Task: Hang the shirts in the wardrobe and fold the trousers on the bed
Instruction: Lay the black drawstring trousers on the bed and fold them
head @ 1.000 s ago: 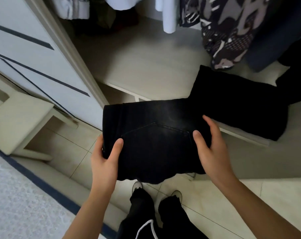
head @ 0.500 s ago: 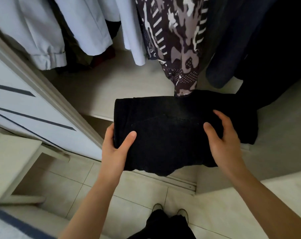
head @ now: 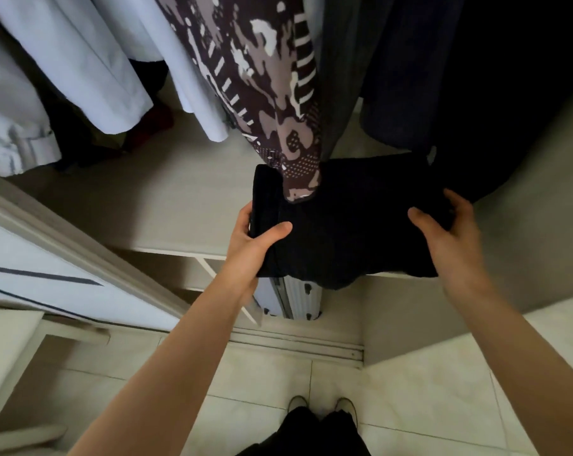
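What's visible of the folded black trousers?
The folded black trousers are a flat cloth bundle at the pale wardrobe shelf, near edge sagging past its front. The left hand grips the left edge, thumb on top; the right hand holds the right side. The hem of a hanging patterned garment overlaps the far edge.

The folded trousers (head: 344, 225) are being held at centre frame, over the front edge of the wardrobe shelf (head: 166, 205). They are being gripped at their left edge by the left hand (head: 252, 238) and at their right edge by the right hand (head: 442, 232). Their far edge is being overlapped by the hem of a hanging shirt (head: 255, 77) at top centre. More shirts (head: 81, 60) are being hung at upper left, other garments (head: 410, 77) at upper right. The wardrobe door (head: 48, 268) is being seen at left, a stool (head: 5, 350) at lower left, shoes (head: 321, 406) at bottom centre.
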A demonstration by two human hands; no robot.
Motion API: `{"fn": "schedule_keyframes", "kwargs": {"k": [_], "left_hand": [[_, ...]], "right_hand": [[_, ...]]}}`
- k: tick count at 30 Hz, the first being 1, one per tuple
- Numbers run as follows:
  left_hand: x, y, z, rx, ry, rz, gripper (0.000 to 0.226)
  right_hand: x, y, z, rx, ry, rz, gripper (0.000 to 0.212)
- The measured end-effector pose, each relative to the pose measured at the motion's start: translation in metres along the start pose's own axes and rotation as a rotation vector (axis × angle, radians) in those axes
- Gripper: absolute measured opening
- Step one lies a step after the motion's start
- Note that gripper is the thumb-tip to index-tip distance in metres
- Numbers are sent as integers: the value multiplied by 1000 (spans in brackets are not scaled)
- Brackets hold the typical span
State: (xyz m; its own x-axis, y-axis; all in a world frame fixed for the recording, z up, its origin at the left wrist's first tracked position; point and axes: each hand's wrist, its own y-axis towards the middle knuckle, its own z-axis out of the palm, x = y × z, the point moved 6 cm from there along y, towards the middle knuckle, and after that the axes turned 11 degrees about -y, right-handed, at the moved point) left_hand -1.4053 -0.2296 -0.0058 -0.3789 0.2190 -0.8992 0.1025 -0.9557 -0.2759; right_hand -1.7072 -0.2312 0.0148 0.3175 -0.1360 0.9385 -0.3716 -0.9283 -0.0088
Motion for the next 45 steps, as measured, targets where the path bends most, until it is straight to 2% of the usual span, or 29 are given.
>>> {"fn": "schedule_keyframes", "kwargs": {"k": [6,8,11,13,15,18,20,21,23,26,30,34,38,42,45], "left_hand": [[-11,47,38,66,43,89,82],[-7,61,46,70,153,119,84],[18,69,48,28,375,99,72],[33,67,42,-20,420,73,67],[37,64,37,-48,455,98,65],[30,54,39,-52,642,278,63],[22,41,47,-73,949,497,62],[20,36,53,-46,1089,591,60],[21,34,65,124,1253,680,57],[32,35,68,343,1367,664,61],[36,36,65,305,1472,611,93],[36,37,78,198,1569,620,89],[36,38,86,164,1596,620,86],[15,37,101,118,1491,848,87],[19,36,101,41,1457,992,86]], "right_hand": [[-5,24,-12,-193,1,-29,66],[-8,31,-14,-248,-127,-75,64],[-25,33,-4,-168,-437,-90,58],[-34,26,3,-136,-560,-85,54],[-29,13,4,-188,-657,-167,50],[-11,-9,7,-243,-914,-367,49],[-2,-21,23,-153,-1058,-510,59],[0,-25,33,-83,-1100,-563,66],[1,-26,50,50,-1201,-617,83],[-4,-16,60,153,-1374,-586,101],[-6,3,60,177,-1432,-550,111],[-11,16,56,149,-1470,-535,114],[-9,21,50,72,-1468,-579,103],[4,22,44,-111,-1388,-698,87],[-4,19,36,-211,-1389,-732,86]]}}
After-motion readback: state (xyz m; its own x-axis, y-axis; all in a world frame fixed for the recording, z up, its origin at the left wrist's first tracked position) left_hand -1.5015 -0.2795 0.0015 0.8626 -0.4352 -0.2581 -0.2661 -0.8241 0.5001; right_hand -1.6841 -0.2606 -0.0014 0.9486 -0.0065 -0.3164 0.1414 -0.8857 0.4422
